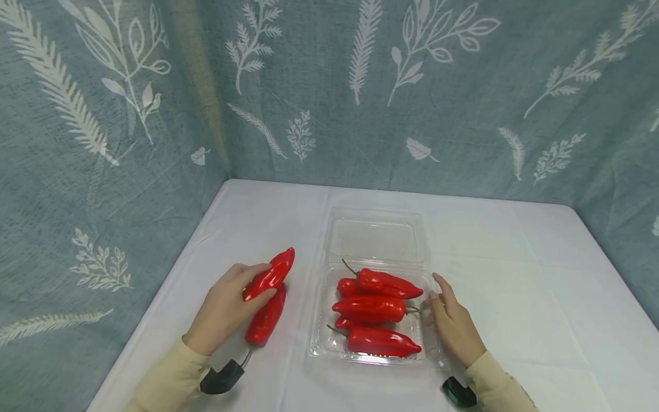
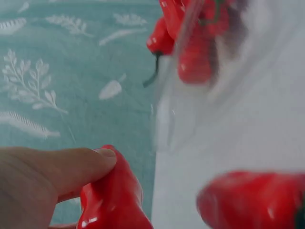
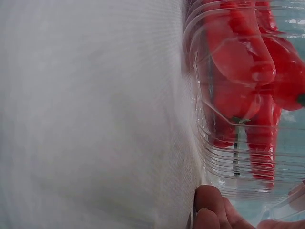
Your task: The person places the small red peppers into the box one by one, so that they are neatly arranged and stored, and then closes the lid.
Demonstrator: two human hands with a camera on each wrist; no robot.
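My left hand (image 1: pixel 226 309) grips a red pepper (image 1: pixel 275 274) between thumb and fingers, its tip pointing away from me. In the left wrist view the thumb (image 2: pixel 90 167) presses on that pepper near its tip. A second red pepper (image 1: pixel 266 323) lies on the table just under and beside it. To the right stands a clear plastic clamshell box (image 1: pixel 317 335) with its lid (image 1: pixel 373 234) folded back. Several red peppers (image 1: pixel 370 309) are stacked crosswise in the base. My right hand (image 1: pixel 455 323) holds the box's right edge, fingers low along its outer wall in the right wrist view.
A white cloth (image 1: pixel 520 303) covers the table. Green-blue fabric (image 1: pixel 329 143) with pale leaf prints hangs behind it and along the sides. Black wrist devices (image 1: pixel 221 377) are near both sleeves.
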